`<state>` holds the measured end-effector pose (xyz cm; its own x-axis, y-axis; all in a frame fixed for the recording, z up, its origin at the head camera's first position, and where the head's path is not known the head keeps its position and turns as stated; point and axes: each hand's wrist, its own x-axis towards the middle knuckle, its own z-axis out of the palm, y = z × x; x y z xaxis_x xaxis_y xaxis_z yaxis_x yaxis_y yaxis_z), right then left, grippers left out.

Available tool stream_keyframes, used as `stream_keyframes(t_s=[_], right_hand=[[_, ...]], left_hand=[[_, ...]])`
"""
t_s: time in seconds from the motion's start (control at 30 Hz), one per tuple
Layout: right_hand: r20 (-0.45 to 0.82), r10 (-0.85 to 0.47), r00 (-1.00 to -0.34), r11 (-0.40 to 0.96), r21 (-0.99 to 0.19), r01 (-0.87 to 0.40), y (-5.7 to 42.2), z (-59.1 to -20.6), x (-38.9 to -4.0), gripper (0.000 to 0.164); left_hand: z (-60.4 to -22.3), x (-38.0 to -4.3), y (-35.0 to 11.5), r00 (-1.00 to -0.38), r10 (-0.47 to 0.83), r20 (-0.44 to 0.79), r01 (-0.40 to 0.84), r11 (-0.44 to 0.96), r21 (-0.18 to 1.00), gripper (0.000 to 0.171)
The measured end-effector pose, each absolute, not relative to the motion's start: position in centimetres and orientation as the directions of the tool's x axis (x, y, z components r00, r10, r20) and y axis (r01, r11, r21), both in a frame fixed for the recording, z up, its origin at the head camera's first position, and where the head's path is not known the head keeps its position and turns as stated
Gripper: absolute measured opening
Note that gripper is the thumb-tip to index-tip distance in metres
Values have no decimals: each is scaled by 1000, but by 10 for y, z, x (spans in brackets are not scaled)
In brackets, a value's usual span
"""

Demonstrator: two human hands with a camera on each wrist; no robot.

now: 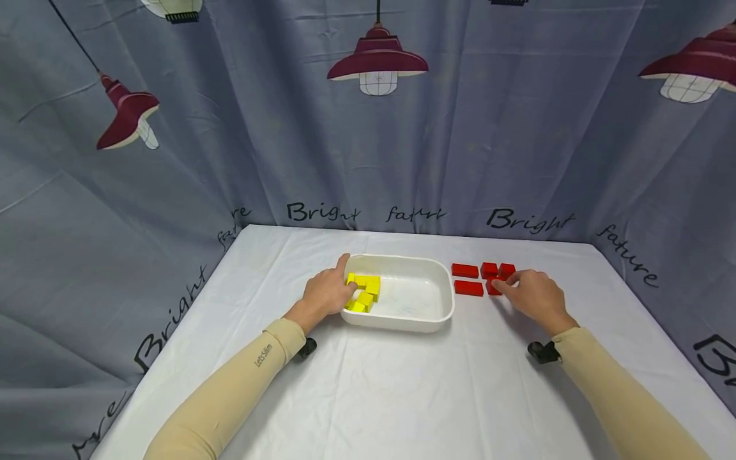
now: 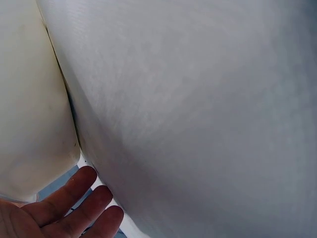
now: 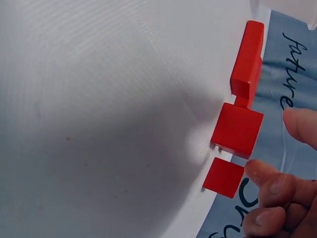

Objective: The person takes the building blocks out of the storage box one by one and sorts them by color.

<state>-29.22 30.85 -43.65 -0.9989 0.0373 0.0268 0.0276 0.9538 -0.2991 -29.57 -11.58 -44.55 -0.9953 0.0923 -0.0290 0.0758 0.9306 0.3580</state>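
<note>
- The left hand point(image 1: 326, 292) lay with an open grip, fingers straight, against the left rim of the white tray point(image 1: 432, 318), beside the yellow blocks point(image 1: 363, 291) inside it.
- The right hand point(image 1: 533, 295) reached a loosely curled grip to the red blocks point(image 1: 482, 278) on the tabletop point(image 1: 402, 390), fingertips at the nearest cube, holding nothing.
- Only the right wrist view showed fingertips point(image 3: 261, 173) just beside a small cube point(image 3: 223, 177).

White rectangular tray point(image 1: 443, 300): glossy, rounded corners, upright, flat on table. Yellow blocks point(image 1: 365, 291): small bright cuboids, loosely clustered inside tray at its left end. Red blocks point(image 1: 482, 278): two flat bars side by side just right of tray, few small cubes bunched beyond bars, farther from tray.
</note>
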Motion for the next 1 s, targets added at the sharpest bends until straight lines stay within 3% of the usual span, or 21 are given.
stream_keyframes(t_s=[0.4, 0.77, 1.0], right_hand=[[58, 58, -997, 953, -300, 38, 304, -424, -285, 51], [137, 8, -991, 937, -348, -41, 283, -404, -283, 43], [69, -96, -993, 910, -399, -116, 268, -391, -282, 38]], left_hand=[[-449, -294, -116, -994, 98, -39, 77, 928, 364, 72], [-446, -295, -117, -995, 98, -13, 87, 928, 363, 72], [-448, -294, -116, -995, 94, -19, 81, 928, 365, 72]])
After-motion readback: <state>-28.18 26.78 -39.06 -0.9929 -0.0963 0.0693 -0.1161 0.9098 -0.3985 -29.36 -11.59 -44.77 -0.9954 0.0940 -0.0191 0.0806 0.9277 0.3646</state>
